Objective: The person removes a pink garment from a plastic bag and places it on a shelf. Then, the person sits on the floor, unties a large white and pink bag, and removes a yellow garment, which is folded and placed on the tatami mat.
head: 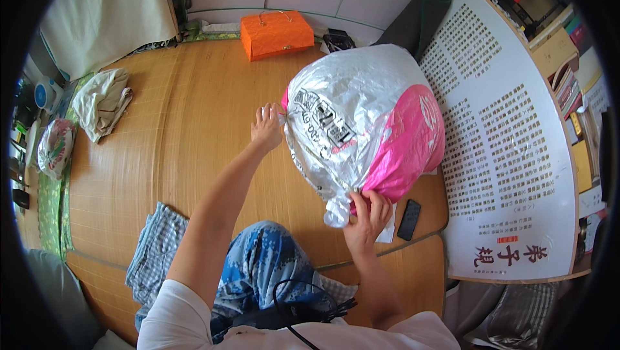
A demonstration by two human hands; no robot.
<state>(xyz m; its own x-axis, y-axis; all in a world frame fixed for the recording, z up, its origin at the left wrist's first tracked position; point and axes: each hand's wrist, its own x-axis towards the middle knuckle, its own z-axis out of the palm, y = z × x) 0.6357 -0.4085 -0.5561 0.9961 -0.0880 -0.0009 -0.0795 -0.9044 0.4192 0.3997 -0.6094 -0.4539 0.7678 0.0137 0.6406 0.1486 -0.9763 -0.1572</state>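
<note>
A large, bulging plastic bag (348, 103), silver-white and pink with printing on it, is in front of me, right of the middle. My left hand (266, 127) grips a gathered corner at the bag's left side. With its fingers closed on the bunched end nearest me, my right hand (369, 214) holds the bag by the knotted-looking tail. What is inside the bag cannot be seen. Just right of that hand a dark smartphone (409, 219) lies on the woven mat (203, 156), beside a piece of white paper (386, 229).
An orange box (277, 35) with a handle stands at the back. Crumpled pale cloth (102, 103) and a filled plastic bag (56, 148) are at the left. Checked folded fabric (157, 250) lies near my left arm. A large board (503, 156) bearing writing borders the right side.
</note>
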